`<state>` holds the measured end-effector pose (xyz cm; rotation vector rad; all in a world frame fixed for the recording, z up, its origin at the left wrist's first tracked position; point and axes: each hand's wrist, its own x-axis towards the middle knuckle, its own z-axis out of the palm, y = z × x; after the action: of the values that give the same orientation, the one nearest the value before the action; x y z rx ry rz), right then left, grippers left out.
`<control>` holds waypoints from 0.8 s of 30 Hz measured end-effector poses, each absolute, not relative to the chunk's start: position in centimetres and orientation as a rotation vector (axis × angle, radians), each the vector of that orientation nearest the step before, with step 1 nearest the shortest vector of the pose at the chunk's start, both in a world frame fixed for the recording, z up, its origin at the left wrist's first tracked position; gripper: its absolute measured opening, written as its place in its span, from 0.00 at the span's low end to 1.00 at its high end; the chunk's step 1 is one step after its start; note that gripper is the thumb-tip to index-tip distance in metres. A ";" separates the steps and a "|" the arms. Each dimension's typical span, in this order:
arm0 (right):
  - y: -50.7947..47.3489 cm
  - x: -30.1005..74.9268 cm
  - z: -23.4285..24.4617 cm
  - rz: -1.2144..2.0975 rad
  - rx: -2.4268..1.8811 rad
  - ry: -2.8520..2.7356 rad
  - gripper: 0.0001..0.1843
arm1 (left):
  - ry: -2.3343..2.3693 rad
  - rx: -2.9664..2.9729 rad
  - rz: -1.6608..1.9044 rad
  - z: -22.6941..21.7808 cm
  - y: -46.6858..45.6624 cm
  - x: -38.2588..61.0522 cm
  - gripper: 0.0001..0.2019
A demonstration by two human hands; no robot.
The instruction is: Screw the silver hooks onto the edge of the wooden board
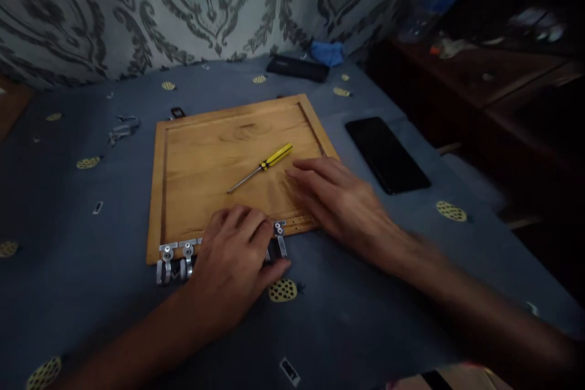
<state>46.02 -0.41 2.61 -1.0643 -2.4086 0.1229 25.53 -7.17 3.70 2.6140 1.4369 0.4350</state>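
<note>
A wooden board with a raised frame lies flat on the blue patterned cloth. Along its near edge runs a row of screwed-on metal brackets with dark parts below them. My left hand is curled over these brackets, its thumb on the near side, hiding the middle of the row. One more bracket shows just right of the fingers. My right hand hovers over or rests on the board's right side, fingers stretched, holding nothing visible. A yellow-and-black screwdriver lies on the board between the hands.
To the right lies a black phone. A dark case and a blue cloth are near the patterned wall. Loose metal pieces lie left of the board. Dark wooden furniture stands at the right.
</note>
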 end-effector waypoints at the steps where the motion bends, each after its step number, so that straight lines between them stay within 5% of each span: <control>1: 0.3 45.8 2.5 0.069 -1.073 -2.451 0.18 | 1.437 2.600 0.422 3.7 -7.2 25.5 0.15; 7: 3.4 44.5 2.1 0.019 -1.173 -2.650 0.30 | 1.456 2.508 0.305 4.4 -7.2 25.6 0.14; 16: 4.8 44.3 3.2 0.143 -1.290 -2.524 0.08 | 1.431 2.535 0.246 4.4 -7.1 25.2 0.14; 24: 0.9 46.2 4.9 0.492 -1.106 -1.827 0.10 | 1.457 2.567 0.249 4.0 -7.0 25.3 0.16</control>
<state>46.23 0.93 4.92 -1.1063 -1.8269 0.4917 25.29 -7.02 4.04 2.5674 1.4574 0.2491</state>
